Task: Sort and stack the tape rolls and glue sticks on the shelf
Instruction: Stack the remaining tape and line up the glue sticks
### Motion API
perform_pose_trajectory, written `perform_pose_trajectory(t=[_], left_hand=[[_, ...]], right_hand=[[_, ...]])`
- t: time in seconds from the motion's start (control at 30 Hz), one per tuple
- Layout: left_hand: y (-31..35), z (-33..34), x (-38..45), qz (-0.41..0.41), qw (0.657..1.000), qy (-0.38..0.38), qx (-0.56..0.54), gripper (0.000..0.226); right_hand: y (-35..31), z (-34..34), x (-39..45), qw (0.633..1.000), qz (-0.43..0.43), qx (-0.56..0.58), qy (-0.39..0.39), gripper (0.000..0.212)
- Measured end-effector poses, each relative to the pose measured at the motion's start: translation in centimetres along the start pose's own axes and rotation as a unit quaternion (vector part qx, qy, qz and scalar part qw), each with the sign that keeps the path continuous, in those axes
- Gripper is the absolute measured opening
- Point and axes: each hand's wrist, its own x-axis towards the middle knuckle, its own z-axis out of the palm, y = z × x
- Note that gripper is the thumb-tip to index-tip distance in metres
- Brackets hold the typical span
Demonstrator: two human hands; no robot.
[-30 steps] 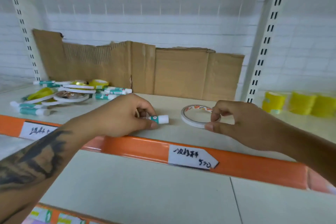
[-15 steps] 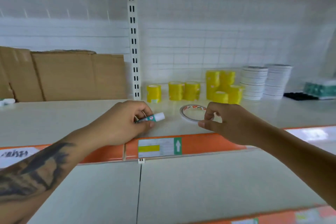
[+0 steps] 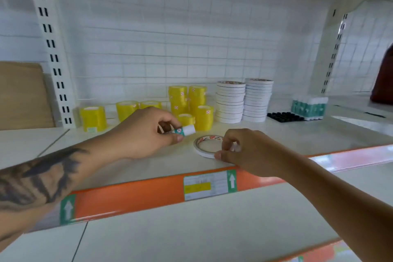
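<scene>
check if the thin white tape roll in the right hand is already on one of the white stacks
No, the thin white tape roll sits at the shelf's front in the right hand, apart from the white tape stacks behind.

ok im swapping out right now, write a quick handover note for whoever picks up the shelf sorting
Left hand: grip on a glue stick; a thin ring also shows between its fingers.
Right hand: pinches a flat white tape roll near the front of the shelf.
Done: two white tape stacks, yellow rolls partly stacked, glue stick block at the far right.
Left: tape roll to a white stack, glue stick to the block, tidy the loose yellow rolls.
</scene>
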Motion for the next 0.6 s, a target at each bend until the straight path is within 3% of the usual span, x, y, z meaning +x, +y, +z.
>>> perform_pose_trajectory(t=[0.2,0.27,0.37,0.47,0.6], left_hand=[[2.4,4.0,5.3,0.018,0.995,-0.021,-0.093,0.015],[3.0,4.7,6.2,0.015,0.993,-0.023,-0.115,0.020],[4.4,5.0,7.2,0.018,0.988,-0.020,-0.154,0.029],[6.3,5.8,8.8,0.019,0.984,-0.006,-0.178,0.015],[9.8,7.6,11.8,0.011,0.977,0.024,-0.213,0.010]], right_hand=[[3.8,-1.6,0.4,1.000,0.002,0.029,-0.001,0.027],[4.6,-2.3,1.1,0.997,-0.011,0.065,0.031,0.028],[5.1,-3.9,2.6,0.973,-0.025,0.198,0.114,0.026],[5.7,-5.5,3.9,0.937,-0.045,0.315,0.147,0.022],[7.9,-7.0,4.9,0.916,-0.078,0.335,0.205,0.016]])
